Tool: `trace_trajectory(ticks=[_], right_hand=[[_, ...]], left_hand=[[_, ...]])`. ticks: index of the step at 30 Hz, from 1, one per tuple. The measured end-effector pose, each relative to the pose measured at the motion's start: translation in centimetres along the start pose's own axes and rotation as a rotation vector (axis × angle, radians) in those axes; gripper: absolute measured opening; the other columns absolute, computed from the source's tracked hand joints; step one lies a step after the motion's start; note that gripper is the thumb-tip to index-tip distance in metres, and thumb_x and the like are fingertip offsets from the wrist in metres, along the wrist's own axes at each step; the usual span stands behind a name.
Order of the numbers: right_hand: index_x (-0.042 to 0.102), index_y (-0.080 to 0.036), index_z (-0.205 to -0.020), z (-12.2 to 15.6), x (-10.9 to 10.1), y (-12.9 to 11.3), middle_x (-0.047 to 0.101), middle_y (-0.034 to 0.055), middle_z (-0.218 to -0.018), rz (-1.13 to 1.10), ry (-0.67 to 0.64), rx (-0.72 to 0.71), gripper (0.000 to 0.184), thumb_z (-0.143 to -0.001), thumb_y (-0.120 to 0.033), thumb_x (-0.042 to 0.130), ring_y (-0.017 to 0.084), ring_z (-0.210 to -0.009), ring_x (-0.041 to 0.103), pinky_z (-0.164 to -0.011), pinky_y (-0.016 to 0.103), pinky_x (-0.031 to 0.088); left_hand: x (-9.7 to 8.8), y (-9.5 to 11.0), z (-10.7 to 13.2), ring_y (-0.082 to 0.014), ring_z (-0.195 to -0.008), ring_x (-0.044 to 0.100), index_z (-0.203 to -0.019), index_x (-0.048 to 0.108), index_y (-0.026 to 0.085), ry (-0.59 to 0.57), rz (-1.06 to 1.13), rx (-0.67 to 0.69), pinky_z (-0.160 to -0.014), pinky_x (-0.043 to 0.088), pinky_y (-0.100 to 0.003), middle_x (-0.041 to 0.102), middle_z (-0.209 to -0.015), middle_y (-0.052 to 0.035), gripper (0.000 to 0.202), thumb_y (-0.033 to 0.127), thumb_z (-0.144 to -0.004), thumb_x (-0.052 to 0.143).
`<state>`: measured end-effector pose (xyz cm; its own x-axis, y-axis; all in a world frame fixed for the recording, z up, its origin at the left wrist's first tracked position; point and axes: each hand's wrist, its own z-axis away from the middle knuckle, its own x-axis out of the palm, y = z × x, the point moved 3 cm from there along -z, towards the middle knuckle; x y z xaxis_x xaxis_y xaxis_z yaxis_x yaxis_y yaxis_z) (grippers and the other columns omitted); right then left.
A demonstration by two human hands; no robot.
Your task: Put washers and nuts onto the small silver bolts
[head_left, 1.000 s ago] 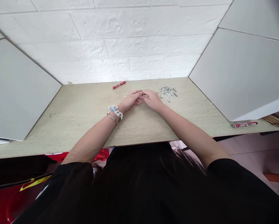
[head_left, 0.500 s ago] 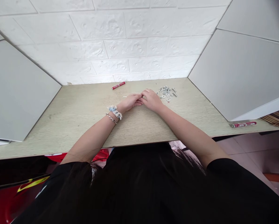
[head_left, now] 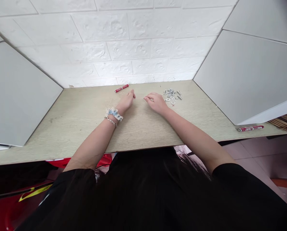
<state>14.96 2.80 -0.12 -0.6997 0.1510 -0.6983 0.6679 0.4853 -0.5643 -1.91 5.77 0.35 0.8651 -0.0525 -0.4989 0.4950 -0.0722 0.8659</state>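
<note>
My left hand [head_left: 126, 100], with a scrunchie [head_left: 114, 114] and a chain bracelet [head_left: 111, 121] at its wrist, is curled closed over the tabletop. Whatever its fingers enclose is hidden. A short gap separates it from my right hand [head_left: 156, 102], whose thumb and fingertips are pinched together; anything between them is too small to make out. Just beyond the right hand lies a loose pile of metal bolts, nuts and washers [head_left: 171, 93]. One flat washer [head_left: 173, 103] sits at the near side of the pile. Behind the left hand rests a red tube-shaped object [head_left: 121, 88].
The wooden tabletop [head_left: 143, 128] ends in front at my body and meets a white brick-patterned wall [head_left: 124, 51] behind. Grey-white panels stand at left [head_left: 16, 93] and right [head_left: 244, 73]. Another red tube-shaped object [head_left: 250, 128] lies near the right front edge.
My hands were touching at the fingertips and are now apart. The left hand has moved left and turned, covering a small pale piece on the table. The right hand has hardly moved.
</note>
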Motion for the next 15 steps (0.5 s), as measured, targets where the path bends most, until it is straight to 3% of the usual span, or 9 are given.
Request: trace_trajectory(ticks=[2, 5, 8, 11, 15], right_hand=[[0.066, -0.017, -0.075, -0.1, -0.1, 0.2, 0.065, 0.0053, -0.085, -0.011, 0.012, 0.023, 0.025, -0.087, -0.026, 0.046, 0.017, -0.085, 0.056, -0.079, 0.03, 0.04], [0.066, -0.017, -0.074, -0.2, -0.4, 0.4, 0.065, 0.0054, -0.086, -0.022, 0.035, 0.051, 0.023, -0.085, -0.025, 0.047, 0.018, -0.086, 0.057, -0.081, 0.031, 0.04], [0.066, -0.017, -0.075, -0.3, -0.7, 0.6, 0.065, 0.0054, -0.086, -0.029, 0.057, 0.06, 0.023, -0.085, -0.025, 0.047, 0.018, -0.087, 0.057, -0.083, 0.032, 0.04], [0.066, -0.017, -0.075, -0.4, -0.8, 0.8, 0.065, 0.0056, -0.087, -0.019, 0.058, 0.064, 0.023, -0.085, -0.026, 0.047, 0.018, -0.087, 0.057, -0.083, 0.032, 0.04], [0.066, -0.016, -0.076, -0.4, -0.7, 0.9, 0.065, 0.0062, -0.088, -0.012, 0.054, 0.058, 0.023, -0.085, -0.025, 0.047, 0.018, -0.089, 0.057, -0.084, 0.032, 0.04]], left_hand=[[-1.9, -0.2, -0.5, -0.019, -0.072, 0.054, -0.065, 0.052, 0.017, 0.094, -0.246, 0.102, -0.071, 0.041, -0.029, 0.056, -0.068, -0.0061, 0.042, 0.048, -0.09, 0.038], [-4.5, -1.1, -1.0, -0.0246, -0.081, 0.056, -0.073, 0.055, 0.017, 0.168, -0.494, 0.105, -0.077, 0.04, -0.033, 0.06, -0.076, -0.0102, 0.031, 0.041, -0.087, 0.043], [-6.6, -2.5, -1.6, -0.0273, -0.084, 0.056, -0.076, 0.057, 0.016, 0.2, -0.563, 0.048, -0.079, 0.041, -0.037, 0.063, -0.084, -0.0143, 0.033, 0.037, -0.089, 0.034], [-8.4, -3.6, -2.1, -0.0303, -0.103, 0.052, -0.081, 0.059, 0.014, 0.293, -0.649, 0.023, -0.091, 0.037, -0.039, 0.062, -0.096, -0.0185, 0.034, 0.032, -0.089, 0.032], [-10.1, -4.8, -2.0, -0.032, -0.117, 0.042, -0.093, 0.061, 0.006, 0.353, -0.75, -0.116, -0.101, 0.03, -0.041, 0.058, -0.111, -0.0224, 0.038, 0.03, -0.09, 0.031]])
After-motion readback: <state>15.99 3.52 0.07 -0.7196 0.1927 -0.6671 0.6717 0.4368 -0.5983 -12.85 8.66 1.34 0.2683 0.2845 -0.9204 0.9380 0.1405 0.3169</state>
